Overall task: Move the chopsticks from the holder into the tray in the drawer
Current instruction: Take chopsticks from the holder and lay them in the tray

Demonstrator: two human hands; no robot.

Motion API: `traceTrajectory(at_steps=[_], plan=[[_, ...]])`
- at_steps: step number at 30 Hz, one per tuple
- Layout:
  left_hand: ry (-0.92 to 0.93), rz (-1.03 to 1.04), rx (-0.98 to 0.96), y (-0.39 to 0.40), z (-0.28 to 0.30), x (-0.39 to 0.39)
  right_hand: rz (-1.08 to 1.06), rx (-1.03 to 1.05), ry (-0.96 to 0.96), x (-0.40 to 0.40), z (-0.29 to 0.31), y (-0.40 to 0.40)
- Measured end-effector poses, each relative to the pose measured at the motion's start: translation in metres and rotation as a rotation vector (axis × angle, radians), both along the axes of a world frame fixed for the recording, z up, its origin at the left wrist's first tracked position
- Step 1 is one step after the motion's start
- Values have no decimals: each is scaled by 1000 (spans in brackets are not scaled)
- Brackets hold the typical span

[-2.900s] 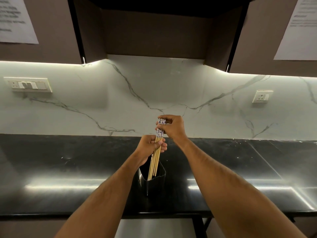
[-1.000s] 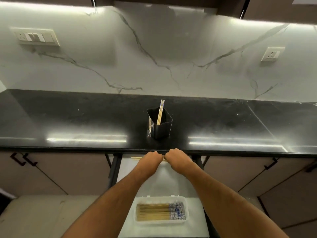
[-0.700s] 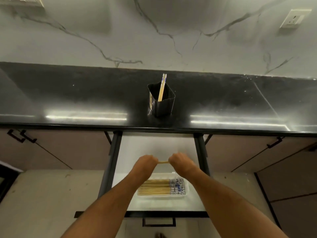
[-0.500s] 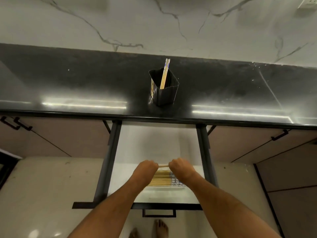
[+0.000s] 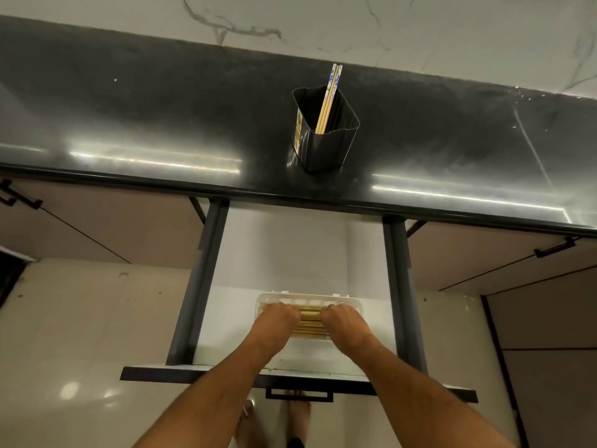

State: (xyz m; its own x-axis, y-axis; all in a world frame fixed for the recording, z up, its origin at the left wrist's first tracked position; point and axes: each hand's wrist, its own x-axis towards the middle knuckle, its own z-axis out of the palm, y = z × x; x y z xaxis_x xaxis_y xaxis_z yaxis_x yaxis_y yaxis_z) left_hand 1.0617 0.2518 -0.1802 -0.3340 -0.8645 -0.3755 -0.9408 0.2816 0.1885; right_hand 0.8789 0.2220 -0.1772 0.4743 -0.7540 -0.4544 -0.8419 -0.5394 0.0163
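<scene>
A black holder stands on the dark counter with a few chopsticks leaning in it. Below, the drawer is pulled out and a white tray lies in it, filled with several wooden chopsticks laid sideways. My left hand and my right hand are both down in the tray, knuckles up, fingers curled over the ends of a chopstick bundle held level between them. The fingertips are hidden behind the hands.
The black counter edge overhangs the drawer. Dark drawer rails run along both sides and its front panel with a handle is nearest me. Closed cabinet doors flank it. My bare feet show on the glossy floor.
I lifted a bundle of chopsticks out of the holder, turned it level between both hands and lowered it into the tray. A few chopsticks stay in the holder. My view tilted down.
</scene>
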Motion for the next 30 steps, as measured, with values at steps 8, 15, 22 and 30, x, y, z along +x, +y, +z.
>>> traceTrajectory(at_steps=[8,15,22,30], plan=[[22,74,-43,-2,-14,-4,-29,-34,-34,-2,-15,-4],[71,141,-66,-1,-15,-2,-38,-68,-67,-10,-15,-3],[36,170,-88,1,-14,-4,-36,-82,-54,-11,-17,-2],[42,205,-67,3,-22,0,-26,-6,-130,-14,-25,-3]])
